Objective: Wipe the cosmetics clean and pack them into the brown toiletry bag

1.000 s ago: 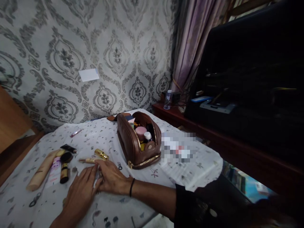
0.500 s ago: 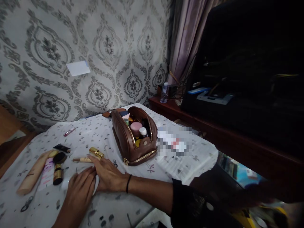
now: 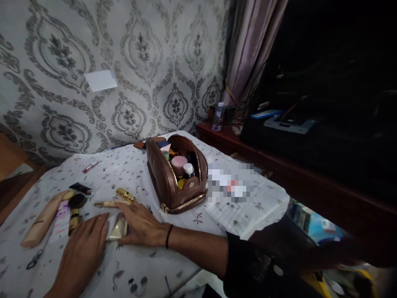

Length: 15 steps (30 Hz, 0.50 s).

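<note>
My right hand (image 3: 141,225) rests at the right side of a pale, shiny tube (image 3: 118,228) on the patterned cloth, its fingers bent around that edge. My left hand (image 3: 83,248) lies palm down at the tube's left end, fingers stretched and side by side. Just beyond are a slim beige stick (image 3: 108,204) and a gold tube (image 3: 125,194). Left of them lie a black round brush (image 3: 77,201), a pink and white tube (image 3: 62,219) and a long beige bottle (image 3: 41,223). An unzipped brown bag (image 3: 161,182) with jars inside stands beyond my right hand.
A black tube (image 3: 81,188) and a small pink tube (image 3: 90,167) lie farther back. Right of the bag is a blurred item (image 3: 231,182). A clear bottle (image 3: 218,118) stands on the dark red furniture (image 3: 204,129) by the curtain.
My left hand has moved left and slightly down, off the pale tube's middle, so more of the tube shows. My right hand has hardly moved. The view has shifted slightly.
</note>
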Available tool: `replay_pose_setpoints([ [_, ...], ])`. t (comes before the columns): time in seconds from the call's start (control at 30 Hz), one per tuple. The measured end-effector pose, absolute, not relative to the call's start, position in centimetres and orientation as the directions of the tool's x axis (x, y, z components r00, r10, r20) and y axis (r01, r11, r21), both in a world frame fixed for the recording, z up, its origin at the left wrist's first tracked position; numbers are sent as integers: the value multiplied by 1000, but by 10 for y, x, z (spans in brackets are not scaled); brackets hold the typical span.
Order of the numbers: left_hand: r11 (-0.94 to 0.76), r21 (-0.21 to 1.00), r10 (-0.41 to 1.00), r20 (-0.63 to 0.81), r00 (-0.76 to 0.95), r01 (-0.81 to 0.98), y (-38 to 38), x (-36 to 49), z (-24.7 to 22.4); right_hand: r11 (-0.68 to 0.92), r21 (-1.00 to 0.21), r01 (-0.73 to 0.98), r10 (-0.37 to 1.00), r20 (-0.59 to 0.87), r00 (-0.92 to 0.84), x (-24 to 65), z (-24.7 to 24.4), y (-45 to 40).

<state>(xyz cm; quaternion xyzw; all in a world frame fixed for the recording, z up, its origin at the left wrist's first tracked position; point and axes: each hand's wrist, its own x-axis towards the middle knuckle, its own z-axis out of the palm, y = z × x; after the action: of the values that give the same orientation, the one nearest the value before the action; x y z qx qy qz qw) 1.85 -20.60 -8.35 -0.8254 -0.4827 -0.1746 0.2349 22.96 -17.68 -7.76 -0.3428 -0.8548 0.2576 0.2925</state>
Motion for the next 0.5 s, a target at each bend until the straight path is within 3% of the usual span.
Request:
replay_pose_setpoints([
  [0.13,-490,-356,639,474,606,796,-209,42,-90,662,-660,356,696,364,-619,229,-82,-175],
  [0.23,-499,-377,613,483,625,780,-208,50,-89,667,-659,347,693,380,-613,229,-82,-174],
  [0.37,-522,-319,637,470,611,791,-207,42,-81,647,-663,378,711,344,-613,227,-84,-173],
  [0.5,-439,-181,774,422,473,880,-211,24,-75,637,-682,360,718,353,-600,226,-88,-172],
])
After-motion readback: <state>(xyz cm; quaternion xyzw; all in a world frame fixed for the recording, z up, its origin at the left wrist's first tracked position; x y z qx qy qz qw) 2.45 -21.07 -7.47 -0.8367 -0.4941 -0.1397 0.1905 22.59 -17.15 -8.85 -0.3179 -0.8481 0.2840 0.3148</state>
